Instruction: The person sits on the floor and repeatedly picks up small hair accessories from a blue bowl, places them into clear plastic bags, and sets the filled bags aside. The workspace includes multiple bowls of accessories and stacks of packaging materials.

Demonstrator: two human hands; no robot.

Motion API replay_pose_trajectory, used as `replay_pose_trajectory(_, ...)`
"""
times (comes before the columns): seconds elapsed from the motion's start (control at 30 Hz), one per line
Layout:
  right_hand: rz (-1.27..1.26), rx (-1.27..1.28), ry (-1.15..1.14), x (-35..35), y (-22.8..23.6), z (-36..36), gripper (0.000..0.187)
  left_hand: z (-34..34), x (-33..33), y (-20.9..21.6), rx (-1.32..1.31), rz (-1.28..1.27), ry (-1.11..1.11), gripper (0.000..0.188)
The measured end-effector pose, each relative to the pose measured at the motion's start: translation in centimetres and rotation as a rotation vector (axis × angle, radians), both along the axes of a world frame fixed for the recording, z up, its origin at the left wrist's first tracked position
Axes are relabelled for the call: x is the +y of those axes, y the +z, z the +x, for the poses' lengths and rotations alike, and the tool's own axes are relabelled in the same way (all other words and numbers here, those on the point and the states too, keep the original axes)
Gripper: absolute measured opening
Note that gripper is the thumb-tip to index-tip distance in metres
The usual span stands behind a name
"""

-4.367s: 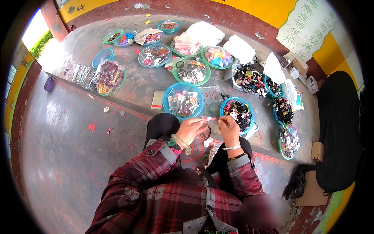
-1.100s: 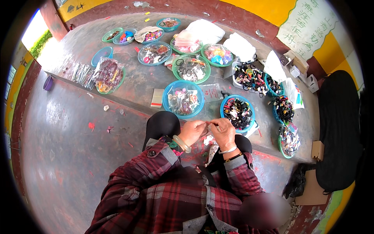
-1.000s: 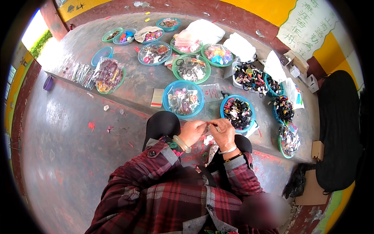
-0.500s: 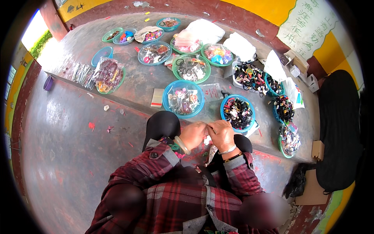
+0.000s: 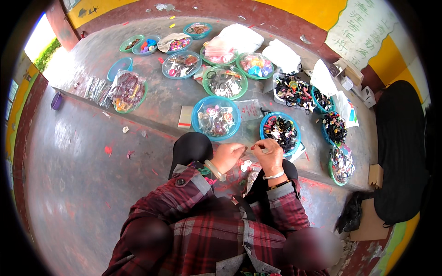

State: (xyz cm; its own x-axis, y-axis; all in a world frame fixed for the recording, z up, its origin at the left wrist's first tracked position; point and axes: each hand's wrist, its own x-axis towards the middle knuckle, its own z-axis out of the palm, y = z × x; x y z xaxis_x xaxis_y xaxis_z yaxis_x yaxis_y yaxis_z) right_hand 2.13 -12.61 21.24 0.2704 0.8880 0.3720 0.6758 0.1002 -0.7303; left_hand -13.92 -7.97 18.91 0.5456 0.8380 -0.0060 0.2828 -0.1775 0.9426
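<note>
Above my knees, my left hand is closed in a pinch, its fingertips pointing toward the other hand. Whatever it grips is too small to make out. A short gap away, my right hand pinches thumb and forefinger together, with a tiny reddish bit at the tips that I cannot name. Below and between the hands shows a small white piece; whether it hangs or lies there is unclear. Just beyond my right hand stands a blue basin of black hair ties. Another blue basin, holding bagged trinkets, stands beyond my left hand.
A raised concrete ledge carries several more basins, among them a green basin with bagged rings. White sacks lie at the back. A flat cardboard piece sits beside the trinket basin. At right are a long black case and boxes.
My hands were together at the fingertips; now they are apart, the right one shifted slightly right and turned. The white piece between them shows more fully.
</note>
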Motion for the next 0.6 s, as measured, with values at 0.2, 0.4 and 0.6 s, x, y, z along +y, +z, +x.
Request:
replay_pose_trajectory(0.2,-0.011,0.633,-0.076,-0.9,-0.7,3.6,0.004,0.0,0.7,-0.9,-0.523,-0.587,0.067,0.021)
replay_pose_trajectory(0.4,0.138,0.776,-0.244,-5.2,-0.7,10.0,0.004,-0.4,0.8,-0.5,-0.577,-0.635,0.121,0.019)
replay_pose_trajectory(0.6,-0.158,0.885,-0.411,-14.1,-9.0,18.1,0.009,-0.7,0.7,-0.8,-0.567,-0.642,0.11,0.019)
